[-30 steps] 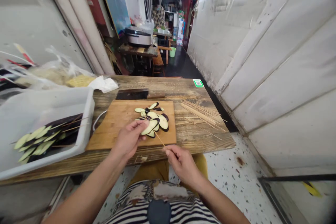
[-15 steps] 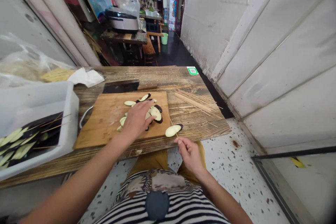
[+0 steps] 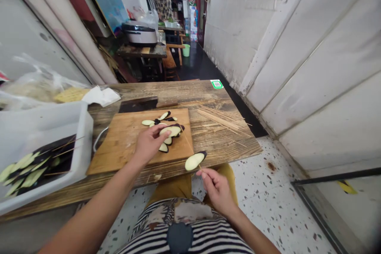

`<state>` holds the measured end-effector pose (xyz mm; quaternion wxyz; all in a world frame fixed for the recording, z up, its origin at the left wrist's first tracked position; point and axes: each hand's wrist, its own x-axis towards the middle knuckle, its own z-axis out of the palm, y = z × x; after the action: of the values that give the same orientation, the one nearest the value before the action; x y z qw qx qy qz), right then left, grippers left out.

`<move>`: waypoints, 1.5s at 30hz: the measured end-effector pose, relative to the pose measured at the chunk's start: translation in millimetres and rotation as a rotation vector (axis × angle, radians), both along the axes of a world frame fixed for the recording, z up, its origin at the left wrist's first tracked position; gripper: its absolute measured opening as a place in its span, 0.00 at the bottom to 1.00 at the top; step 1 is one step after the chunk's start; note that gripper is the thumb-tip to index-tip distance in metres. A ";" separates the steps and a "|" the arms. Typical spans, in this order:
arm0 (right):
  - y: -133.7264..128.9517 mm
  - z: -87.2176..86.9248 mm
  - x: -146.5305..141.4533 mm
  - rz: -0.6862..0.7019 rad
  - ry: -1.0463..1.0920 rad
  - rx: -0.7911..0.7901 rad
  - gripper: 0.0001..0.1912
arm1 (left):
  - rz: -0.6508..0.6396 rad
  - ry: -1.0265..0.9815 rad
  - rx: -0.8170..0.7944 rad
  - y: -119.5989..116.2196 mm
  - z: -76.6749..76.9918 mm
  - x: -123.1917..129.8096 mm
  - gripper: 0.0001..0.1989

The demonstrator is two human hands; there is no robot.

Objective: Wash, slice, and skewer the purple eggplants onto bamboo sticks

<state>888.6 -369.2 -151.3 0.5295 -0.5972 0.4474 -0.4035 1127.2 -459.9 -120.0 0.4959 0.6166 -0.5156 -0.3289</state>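
Observation:
My left hand [image 3: 150, 141] is closed on an eggplant slice [image 3: 170, 131], pale inside with dark purple skin, over the wooden cutting board [image 3: 119, 143]. Around and beneath it lie several more slices [image 3: 148, 122], partly hidden by the fingers. My right hand [image 3: 217, 186] pinches the lower end of a thin wooden skewer [image 3: 186, 139] at the table's front edge. Threaded on that skewer, just above the fingers, are overlapping eggplant slices [image 3: 195, 161]; their exact number is hard to tell. The skewer's upper part points up and left toward the slice in my left hand.
A white bin [image 3: 86, 127] on the left holds skewered eggplant. Loose skewers [image 3: 222, 118] lie right of the board, and a cleaver [image 3: 138, 104] rests behind it. Plastic bags [image 3: 32, 83] and a tissue [image 3: 102, 95] are at the back left. A person [image 3: 163, 6] is far off.
My left hand has gone from spread over the pile to holding one eggplant slice, lifted slightly toward the skewer. The right hand keeps its pinch. The view has shifted a little.

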 end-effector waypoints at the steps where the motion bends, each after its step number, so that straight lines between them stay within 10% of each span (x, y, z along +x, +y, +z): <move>1: 1.0 2.2 1.3 0.031 0.019 -0.014 0.16 | 0.034 0.191 0.061 3.8 2.6 1.0 0.14; 9: 1.5 11.5 12.1 0.132 0.097 -0.060 0.16 | 0.036 0.813 0.249 22.1 10.5 5.9 0.12; 26: 2.4 9.2 6.3 0.104 0.117 -0.004 0.18 | 0.111 0.753 0.252 21.8 14.3 0.6 0.15; 31: 0.6 8.3 1.3 0.092 0.115 0.005 0.17 | -0.068 0.577 0.291 19.8 16.9 15.3 0.23; 45: 4.4 20.7 -1.4 0.097 0.173 -0.148 0.16 | -0.127 0.953 0.250 16.1 16.3 25.2 0.14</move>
<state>887.2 -364.8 -130.5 0.4623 -0.6883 0.4310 -0.3561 1152.4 -443.8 -103.7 0.5777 0.4199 -0.2247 -0.6629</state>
